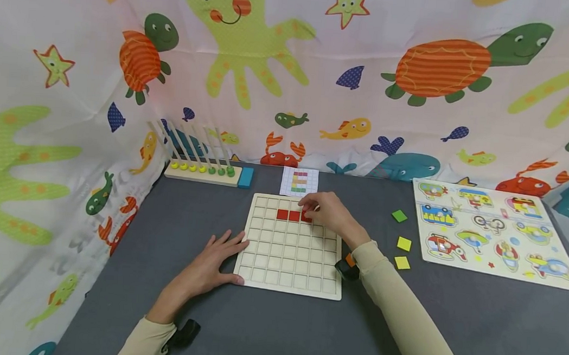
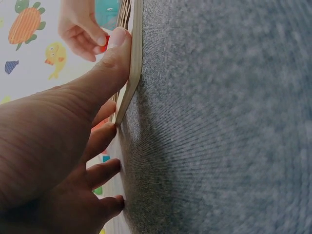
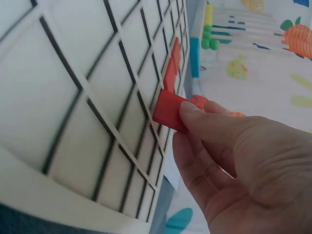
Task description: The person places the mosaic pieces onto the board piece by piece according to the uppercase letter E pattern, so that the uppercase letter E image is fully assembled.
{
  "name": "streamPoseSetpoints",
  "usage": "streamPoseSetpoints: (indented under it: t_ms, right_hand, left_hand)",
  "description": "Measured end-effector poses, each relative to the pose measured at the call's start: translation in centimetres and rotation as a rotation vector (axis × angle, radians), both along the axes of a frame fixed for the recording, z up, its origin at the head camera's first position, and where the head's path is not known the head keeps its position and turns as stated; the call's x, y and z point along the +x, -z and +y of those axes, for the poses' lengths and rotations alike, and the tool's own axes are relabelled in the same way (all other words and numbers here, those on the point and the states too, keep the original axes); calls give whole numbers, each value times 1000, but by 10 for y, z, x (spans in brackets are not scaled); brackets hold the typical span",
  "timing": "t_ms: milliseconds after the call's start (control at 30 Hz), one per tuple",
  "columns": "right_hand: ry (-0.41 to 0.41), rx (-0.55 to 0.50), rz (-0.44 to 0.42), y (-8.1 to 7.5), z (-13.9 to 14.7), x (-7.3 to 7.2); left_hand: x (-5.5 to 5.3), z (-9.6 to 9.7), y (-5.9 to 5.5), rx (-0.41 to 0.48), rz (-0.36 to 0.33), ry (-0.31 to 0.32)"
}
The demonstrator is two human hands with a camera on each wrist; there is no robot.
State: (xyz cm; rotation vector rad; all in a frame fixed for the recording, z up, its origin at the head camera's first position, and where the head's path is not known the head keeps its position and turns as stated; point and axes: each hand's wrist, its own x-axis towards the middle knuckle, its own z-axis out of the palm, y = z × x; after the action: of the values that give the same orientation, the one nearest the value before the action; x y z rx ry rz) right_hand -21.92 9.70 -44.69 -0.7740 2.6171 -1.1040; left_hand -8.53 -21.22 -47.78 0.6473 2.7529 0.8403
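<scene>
A pale wooden grid board (image 1: 279, 264) lies on the grey table. Two red square tiles, a left one (image 1: 282, 215) and a right one (image 1: 294, 216), sit side by side in its second row from the far edge. Between thumb and fingers, my right hand (image 1: 332, 213) pinches a third red tile (image 3: 168, 109), held tilted at the cell right of them. My left hand (image 1: 208, 268) rests at the board's left side, fingers spread; its thumb (image 2: 119, 53) touches the near left corner. Beyond the board lies a pattern card (image 1: 299, 182) with coloured squares.
Right of the board lie a green tile (image 1: 399, 216) and two yellow tiles, one farther (image 1: 404, 244) and one nearer (image 1: 402, 263). A vehicle picture puzzle (image 1: 475, 260) lies farther right. At the back left stands a peg rack (image 1: 203, 177) with beads, beside a blue block (image 1: 246, 178).
</scene>
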Motion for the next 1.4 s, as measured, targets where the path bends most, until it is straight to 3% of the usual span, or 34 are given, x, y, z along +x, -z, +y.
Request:
streamPoseSetpoints:
  t_ms: [400,633,800,1133,1400]
  right_hand:
    - [57,37,-19,12,1,4]
    - [45,-3,3,5,15,9]
    - [85,-5,20,-1,42,18]
    - [160,116,68,-13,119,38]
    - [177,185,18,-14,168,53]
  left_hand:
    - [1,6,0,-6,-13,-1]
    - [2,6,2,3,-10,0]
    - [2,6,3,5,-10,-6]
    - [2,2,2,-6,-2,-16]
    - [-1,1,-2,-23,-5,-5]
